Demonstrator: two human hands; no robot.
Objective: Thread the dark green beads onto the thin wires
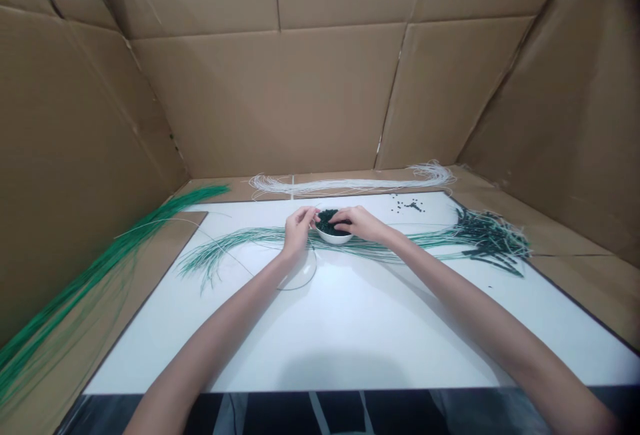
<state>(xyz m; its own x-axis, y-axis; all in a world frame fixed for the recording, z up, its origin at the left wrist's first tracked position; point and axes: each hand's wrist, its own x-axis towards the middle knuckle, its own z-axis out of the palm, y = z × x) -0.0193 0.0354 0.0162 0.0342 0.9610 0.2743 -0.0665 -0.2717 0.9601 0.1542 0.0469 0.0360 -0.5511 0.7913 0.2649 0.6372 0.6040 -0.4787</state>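
Note:
A white bowl (335, 239) full of small dark green beads (327, 219) stands on the white board. At its left rim my left hand (298, 227) is closed in a pinch on a thin wire (303, 287). That wire loops down below the hand and runs off to the left, pale towards its far end. My right hand (364, 223) reaches over the bowl's right side, its fingertips drawn together among the beads. Whatever lies between those fingertips is too small to make out. Behind and beneath the bowl stretches a bundle of green wires (250, 237).
Dark beaded strands (493, 235) end the bundle at right. Loose beads (413, 206) lie at the board's back right. White wires (345, 185) lie behind the board, and a thick green wire bundle (125, 248) runs along the left. Cardboard walls (270, 101) enclose the back and sides.

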